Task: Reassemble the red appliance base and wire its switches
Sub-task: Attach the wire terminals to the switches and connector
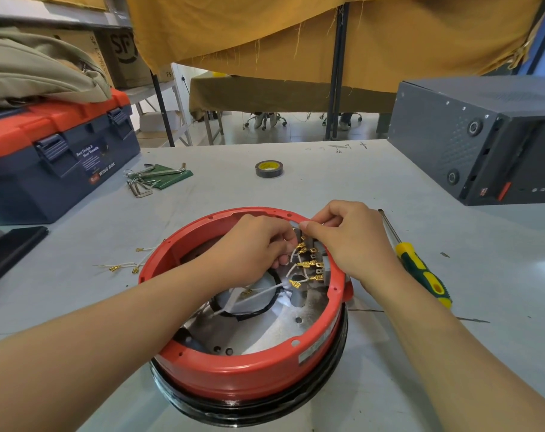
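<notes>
Head view: red appliance base [233, 372] stood open side up on the grey table [343, 188], with both hands reaching into its far right part.
Base: its red ring sat on a black rim, and a bare metal floor with holes showed inside.
Switch terminals: brass spade connectors [308, 264] on white wires [258, 294] clustered just inside the base's far right wall.
Left hand: the left hand [252, 241] was inside the base, fingers curled and pinching a white wire beside the connectors.
Right hand: the right hand [349, 238] rested over the base's far right rim, thumb and forefinger pinched together on a small piece at the top of the connector cluster; what that piece was I could not tell.
Loose leads: more white wires with brass ends [124, 267] lay on the table just left of the base.
Screwdriver: a yellow and green screwdriver [421, 269] lay just right of the base.
Tape: a dark tape roll [268, 168] sat well beyond the base.
Hex keys: a bunch of hex keys [146, 179] lay beyond the base to the left.
Toolbox: a blue and orange toolbox [56, 151] stood far left of the base.
Case: a dark grey metal case [470, 135] stood far right of the base.
</notes>
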Action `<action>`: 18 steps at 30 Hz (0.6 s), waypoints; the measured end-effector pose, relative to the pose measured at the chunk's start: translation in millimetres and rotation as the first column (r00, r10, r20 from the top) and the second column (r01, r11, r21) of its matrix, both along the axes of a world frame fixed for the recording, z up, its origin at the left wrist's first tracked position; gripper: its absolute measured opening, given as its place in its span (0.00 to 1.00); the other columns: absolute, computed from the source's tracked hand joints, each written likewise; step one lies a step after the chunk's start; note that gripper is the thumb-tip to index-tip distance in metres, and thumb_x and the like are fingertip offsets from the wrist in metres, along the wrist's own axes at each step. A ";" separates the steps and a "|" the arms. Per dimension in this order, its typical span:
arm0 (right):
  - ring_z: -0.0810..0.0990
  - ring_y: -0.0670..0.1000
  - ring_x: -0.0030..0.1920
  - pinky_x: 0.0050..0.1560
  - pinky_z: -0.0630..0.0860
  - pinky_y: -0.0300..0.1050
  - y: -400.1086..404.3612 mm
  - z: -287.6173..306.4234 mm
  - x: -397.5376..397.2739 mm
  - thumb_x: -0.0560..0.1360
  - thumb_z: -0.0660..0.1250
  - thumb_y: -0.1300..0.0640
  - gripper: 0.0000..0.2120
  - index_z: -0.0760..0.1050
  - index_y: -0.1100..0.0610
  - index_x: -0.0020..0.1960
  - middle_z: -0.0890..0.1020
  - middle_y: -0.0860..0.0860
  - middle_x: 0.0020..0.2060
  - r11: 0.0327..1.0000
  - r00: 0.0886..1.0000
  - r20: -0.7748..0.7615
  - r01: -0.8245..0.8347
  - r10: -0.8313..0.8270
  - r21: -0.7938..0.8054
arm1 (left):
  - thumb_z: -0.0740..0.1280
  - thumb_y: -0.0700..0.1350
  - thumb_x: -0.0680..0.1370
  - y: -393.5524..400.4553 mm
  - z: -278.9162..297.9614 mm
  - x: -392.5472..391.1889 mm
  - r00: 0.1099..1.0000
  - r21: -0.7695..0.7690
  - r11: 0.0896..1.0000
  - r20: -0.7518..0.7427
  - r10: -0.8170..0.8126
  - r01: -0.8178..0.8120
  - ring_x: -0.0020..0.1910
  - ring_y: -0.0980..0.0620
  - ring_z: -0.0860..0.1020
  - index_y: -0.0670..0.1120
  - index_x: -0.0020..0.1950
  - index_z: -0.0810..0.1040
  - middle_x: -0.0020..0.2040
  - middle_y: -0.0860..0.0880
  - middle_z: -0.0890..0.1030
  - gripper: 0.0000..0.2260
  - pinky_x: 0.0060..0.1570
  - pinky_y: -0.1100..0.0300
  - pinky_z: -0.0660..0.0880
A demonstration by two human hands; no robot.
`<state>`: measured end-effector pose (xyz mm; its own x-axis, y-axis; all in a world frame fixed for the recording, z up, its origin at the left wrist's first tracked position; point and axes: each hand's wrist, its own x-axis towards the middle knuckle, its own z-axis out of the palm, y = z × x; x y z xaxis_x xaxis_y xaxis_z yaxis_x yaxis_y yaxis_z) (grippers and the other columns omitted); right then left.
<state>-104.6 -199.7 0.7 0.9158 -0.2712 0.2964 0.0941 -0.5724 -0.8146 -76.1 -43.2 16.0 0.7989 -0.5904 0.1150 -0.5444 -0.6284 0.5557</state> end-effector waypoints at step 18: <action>0.80 0.50 0.39 0.40 0.76 0.45 -2.5 0.5 0.9 0.70 0.73 0.52 0.08 0.79 0.57 0.42 0.81 0.52 0.36 0.997 0.997 -0.047 -0.053 0.055 0.051 | 0.67 0.42 0.73 0.3 6.8 -4.5 0.996 -0.080 0.996 0.080 0.033 -0.027 0.29 0.60 0.77 0.49 0.41 0.79 0.28 0.53 0.79 0.04 0.30 0.72 0.69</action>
<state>-103.7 -202.2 1.1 0.9424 -0.2343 0.2386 0.0834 -0.5265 -0.8461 -80.6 -42.9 22.8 0.8025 -0.5525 0.2253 -0.5709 -0.6011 0.5593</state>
